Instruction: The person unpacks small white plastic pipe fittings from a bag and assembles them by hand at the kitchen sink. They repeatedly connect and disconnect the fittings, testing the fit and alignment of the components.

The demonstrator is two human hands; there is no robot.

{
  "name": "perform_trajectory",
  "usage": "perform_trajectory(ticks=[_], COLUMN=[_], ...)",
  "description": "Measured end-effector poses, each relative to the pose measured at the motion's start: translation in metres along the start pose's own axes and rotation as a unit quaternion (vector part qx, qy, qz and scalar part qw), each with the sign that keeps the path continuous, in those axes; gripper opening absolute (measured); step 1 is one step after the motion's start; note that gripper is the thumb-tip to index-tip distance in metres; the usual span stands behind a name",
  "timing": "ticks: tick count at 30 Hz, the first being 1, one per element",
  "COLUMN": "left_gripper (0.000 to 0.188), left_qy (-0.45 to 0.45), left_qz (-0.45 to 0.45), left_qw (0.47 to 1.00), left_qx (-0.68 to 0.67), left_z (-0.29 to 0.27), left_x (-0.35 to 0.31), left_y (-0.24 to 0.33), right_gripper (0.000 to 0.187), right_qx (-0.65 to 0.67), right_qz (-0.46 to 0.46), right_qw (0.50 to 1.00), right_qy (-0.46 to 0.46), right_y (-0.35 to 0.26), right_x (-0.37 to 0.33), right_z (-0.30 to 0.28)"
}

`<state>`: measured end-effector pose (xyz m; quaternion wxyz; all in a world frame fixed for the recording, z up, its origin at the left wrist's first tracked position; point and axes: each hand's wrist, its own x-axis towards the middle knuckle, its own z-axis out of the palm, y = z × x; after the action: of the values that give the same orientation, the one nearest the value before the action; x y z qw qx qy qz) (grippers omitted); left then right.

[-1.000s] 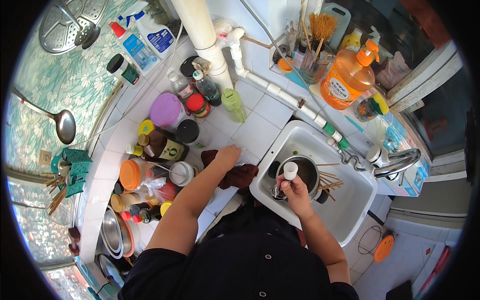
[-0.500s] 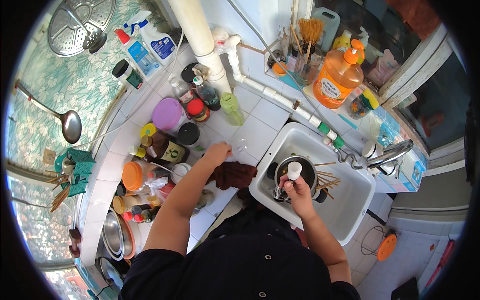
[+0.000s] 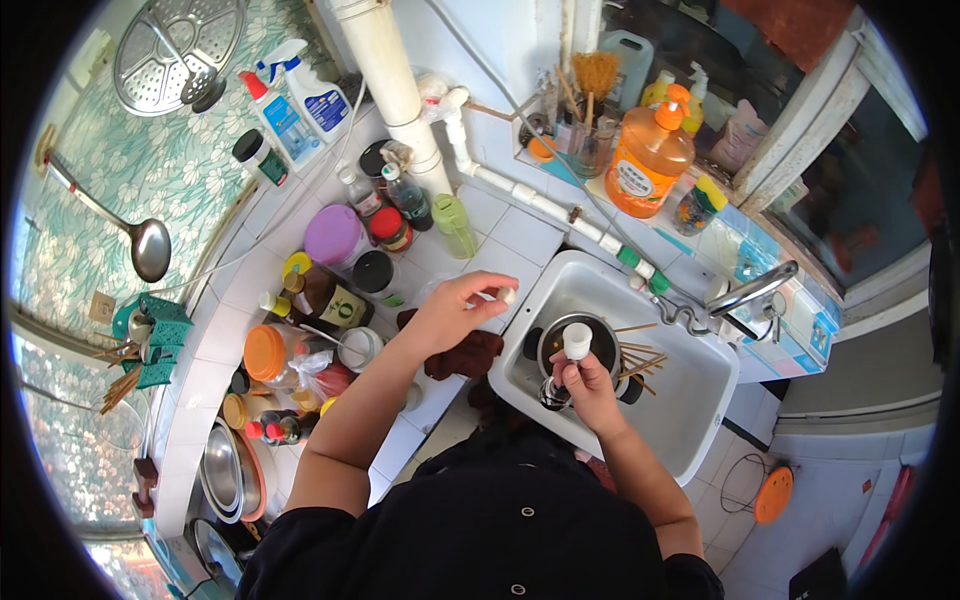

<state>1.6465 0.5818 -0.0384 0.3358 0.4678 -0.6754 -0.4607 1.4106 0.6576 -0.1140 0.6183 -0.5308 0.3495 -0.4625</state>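
My left hand (image 3: 458,312) is raised over the counter, thumb and fingers pinched on a small white cap-like piece (image 3: 507,295). A dark brown cloth (image 3: 468,357) lies on the counter edge beneath that wrist. Over the sink (image 3: 690,425), my right hand (image 3: 588,388) is closed around a small bottle (image 3: 577,342) with a white top pointing up. Its lower part looks dark and shiny, mostly covered by my fingers. Below it, a dark-handled pot (image 3: 606,333) stands in the sink, and several chopsticks (image 3: 645,362) lie beside the pot.
Jars and bottles crowd the left counter, among them a purple-lidded tub (image 3: 332,234), an orange-lidded jar (image 3: 265,352) and a green plastic bottle (image 3: 455,225). Behind the sink run a white pipe (image 3: 525,194) and a faucet (image 3: 765,290). An orange soap pump bottle (image 3: 648,165) stands on the ledge.
My left hand has risen from the counter beside the brown cloth and moved right toward the sink, now with the small white piece showing in its fingers. My right hand stays over the pot.
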Motion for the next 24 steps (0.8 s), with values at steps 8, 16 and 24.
perform_trajectory(ticks=[8, 16, 24], left_gripper=[0.034, 0.04, 0.033], left_qy=[-0.142, -0.182, -0.178], left_qz=[0.12, 0.118, 0.191], left_qw=[0.965, 0.966, 0.965], left_qx=[-0.186, -0.142, -0.018], left_z=[0.065, 0.112, 0.131], left_x=[0.006, 0.021, 0.032], left_y=[0.058, 0.09, 0.105], right_gripper=[0.033, 0.032, 0.021], right_qx=[-0.012, -0.032, -0.056], right_qz=[-0.037, -0.049, -0.06], right_qw=[0.999, 0.995, 0.991], right_qy=[0.032, 0.086, 0.11], right_y=[-0.022, -0.038, -0.035], right_x=[-0.033, -0.059, -0.069], right_z=[-0.03, -0.059, -0.081])
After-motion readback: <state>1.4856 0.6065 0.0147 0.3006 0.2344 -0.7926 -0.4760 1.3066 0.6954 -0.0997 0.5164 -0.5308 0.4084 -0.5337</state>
